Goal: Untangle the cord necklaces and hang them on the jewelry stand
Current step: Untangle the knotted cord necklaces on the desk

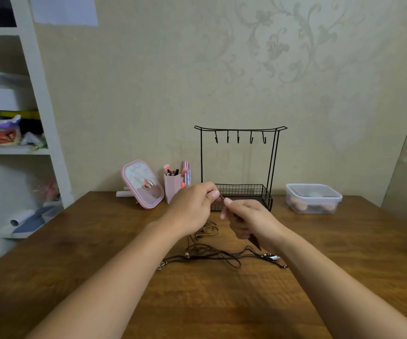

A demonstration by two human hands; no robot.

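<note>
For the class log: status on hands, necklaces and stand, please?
Left hand and right hand both pinching one cord. Cord necklaces tangled on table. Jewelry stand hooks bare, path unobstructed.

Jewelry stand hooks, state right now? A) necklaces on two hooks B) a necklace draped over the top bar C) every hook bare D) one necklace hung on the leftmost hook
C: all hooks on the jewelry stand hang bare, while the cord necklaces lie tangled on the table and both the left hand and right hand pinch a cord between them.
</note>
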